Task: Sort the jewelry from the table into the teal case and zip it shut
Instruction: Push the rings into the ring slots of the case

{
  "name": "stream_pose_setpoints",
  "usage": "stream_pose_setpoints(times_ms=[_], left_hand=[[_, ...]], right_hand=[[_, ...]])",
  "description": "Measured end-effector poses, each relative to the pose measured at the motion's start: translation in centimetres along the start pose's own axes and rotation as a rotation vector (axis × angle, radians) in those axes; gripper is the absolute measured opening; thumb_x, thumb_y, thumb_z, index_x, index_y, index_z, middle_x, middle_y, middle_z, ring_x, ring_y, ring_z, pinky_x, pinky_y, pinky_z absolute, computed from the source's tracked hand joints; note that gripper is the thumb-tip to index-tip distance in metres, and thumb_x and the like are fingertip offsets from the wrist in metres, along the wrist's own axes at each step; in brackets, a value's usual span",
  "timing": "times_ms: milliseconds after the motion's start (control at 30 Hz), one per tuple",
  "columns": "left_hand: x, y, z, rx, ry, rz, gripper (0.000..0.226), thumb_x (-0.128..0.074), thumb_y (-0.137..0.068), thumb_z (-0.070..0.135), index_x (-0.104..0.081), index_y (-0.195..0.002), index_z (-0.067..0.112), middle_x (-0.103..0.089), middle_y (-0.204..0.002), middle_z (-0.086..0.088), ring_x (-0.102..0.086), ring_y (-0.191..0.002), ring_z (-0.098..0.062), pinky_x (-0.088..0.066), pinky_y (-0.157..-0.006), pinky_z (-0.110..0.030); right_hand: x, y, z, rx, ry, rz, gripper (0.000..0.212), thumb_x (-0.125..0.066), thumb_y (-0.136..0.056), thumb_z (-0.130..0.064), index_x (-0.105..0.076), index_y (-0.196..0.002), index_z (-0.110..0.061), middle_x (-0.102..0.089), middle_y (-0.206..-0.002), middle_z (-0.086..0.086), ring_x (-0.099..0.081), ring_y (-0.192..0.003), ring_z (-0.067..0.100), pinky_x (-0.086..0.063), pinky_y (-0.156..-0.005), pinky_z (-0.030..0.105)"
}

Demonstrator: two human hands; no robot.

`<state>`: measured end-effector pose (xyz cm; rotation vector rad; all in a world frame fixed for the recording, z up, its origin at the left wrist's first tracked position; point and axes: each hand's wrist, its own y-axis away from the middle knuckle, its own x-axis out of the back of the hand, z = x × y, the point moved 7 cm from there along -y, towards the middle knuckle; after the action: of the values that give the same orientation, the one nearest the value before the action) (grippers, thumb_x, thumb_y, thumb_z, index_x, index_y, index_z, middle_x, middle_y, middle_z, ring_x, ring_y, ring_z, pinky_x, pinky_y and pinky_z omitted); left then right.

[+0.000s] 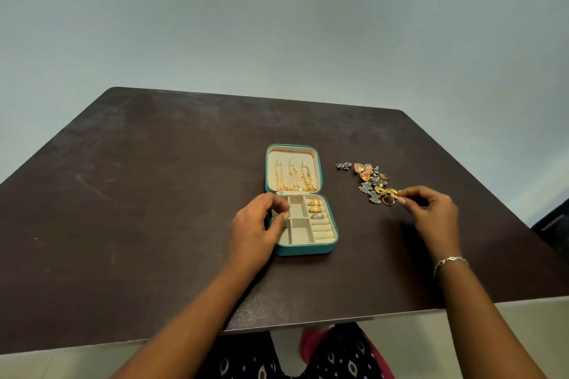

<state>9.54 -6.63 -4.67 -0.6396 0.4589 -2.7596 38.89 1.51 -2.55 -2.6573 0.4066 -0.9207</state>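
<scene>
Head view showed the left hand (257,229) curled over the left edge of the open teal zip case (303,251), thumb and fingers bent inward over its beige compartments, gripping nothing that could be made out. Just right of that hand, three rings (316,208) sat in the case's ring rolls, and gold chains (295,178) hung in the raised lid beyond. Well to the right, the right hand (431,209) reached forward, fingertips (401,200) pinched together at the near end of a loose pile of gold and silver jewelry (371,181) on the dark brown table (154,194). A silver bracelet (450,262) circled that wrist.
</scene>
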Motion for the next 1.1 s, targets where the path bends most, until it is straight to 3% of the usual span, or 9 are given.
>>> stream_pose_setpoints(times_ms=[233, 533, 667, 767, 867, 1000, 1100], left_hand=[[0.0, 0.0, 0.1, -0.01, -0.019, -0.002, 0.012, -0.062, -0.083, 0.008, -0.06, -0.08, 0.019, -0.063, -0.087, 0.013, -0.059, -0.085, -0.008, -0.052, -0.07, -0.037], [-0.1, 0.1, 0.2, -0.01, -0.039, -0.007, 0.016, -0.061, -0.084, 0.009, -0.058, -0.079, 0.024, -0.062, -0.087, 0.014, -0.058, -0.084, -0.007, -0.049, -0.066, -0.027], [-0.2, 0.1, 0.1, 0.0, -0.032, -0.007, 0.011, -0.062, -0.083, 0.01, -0.06, -0.081, 0.02, -0.064, -0.088, 0.011, -0.059, -0.085, -0.009, -0.051, -0.07, -0.035], [-0.1, 0.1, 0.0, -0.005, -0.025, -0.002, 0.01, -0.062, -0.083, 0.01, -0.06, -0.08, 0.02, -0.065, -0.087, 0.01, -0.06, -0.086, -0.01, -0.051, -0.071, -0.038], [-0.1, 0.1, 0.1, -0.023, -0.025, -0.003, 0.012, -0.063, -0.083, 0.01, -0.06, -0.079, 0.021, -0.064, -0.087, 0.009, -0.058, -0.084, -0.007, -0.051, -0.069, -0.034], [-0.2, 0.2, 0.2, -0.04, -0.017, -0.008, 0.014, -0.065, -0.081, 0.011, -0.06, -0.078, 0.023, -0.063, -0.084, 0.011, -0.054, -0.079, -0.003, -0.046, -0.065, -0.024], [-0.2, 0.1, 0.2, -0.055, -0.014, -0.017, 0.014, -0.067, -0.08, 0.012, -0.06, -0.08, 0.023, -0.063, -0.085, 0.011, -0.054, -0.079, 0.0, -0.042, -0.065, -0.015]], right_hand=[[-1.1, -2.2, 2.3, -0.023, 0.231, -0.124, 0.012, -0.072, -0.076, -0.014, -0.07, -0.088, -0.016, -0.064, -0.089, 0.004, -0.054, -0.082, 0.015, -0.038, -0.069, 0.026], [-2.2, -2.7, 2.4, -0.02, 0.393, -0.065, 0.006, -0.069, -0.079, -0.023, -0.067, -0.081, -0.017, -0.063, -0.086, 0.007, -0.054, -0.081, 0.021, -0.039, -0.064, 0.03], [-2.1, -2.3, 1.6, 0.035, 0.421, -0.016, 0.006, -0.065, -0.082, -0.02, -0.066, -0.083, -0.014, -0.063, -0.085, 0.006, -0.051, -0.077, 0.018, -0.035, -0.063, 0.028], [-1.8, -1.4, -0.3, 0.114, 0.338, 0.05, 0.004, -0.064, -0.083, -0.015, -0.065, -0.079, -0.013, -0.064, -0.075, 0.003, -0.055, -0.071, 0.02, -0.037, -0.061, 0.028], [-2.4, 0.5, -3.2, 0.158, 0.095, 0.045, 0.007, -0.067, -0.079, -0.009, -0.065, -0.075, -0.014, -0.066, -0.07, -0.001, -0.058, -0.066, 0.014, -0.044, -0.061, 0.027], [-4.6, 3.4, -7.6, 0.156, -0.24, -0.131, 0.013, -0.07, -0.076, -0.003, -0.066, -0.074, -0.015, -0.066, -0.071, -0.006, -0.06, -0.066, 0.004, -0.049, -0.061, 0.018], [-6.4, 5.2, -10.3, 0.196, -0.289, -0.275, 0.02, -0.069, -0.076, -0.002, -0.064, -0.076, -0.022, -0.066, -0.077, -0.006, -0.062, -0.071, 0.004, -0.05, -0.061, 0.014]])
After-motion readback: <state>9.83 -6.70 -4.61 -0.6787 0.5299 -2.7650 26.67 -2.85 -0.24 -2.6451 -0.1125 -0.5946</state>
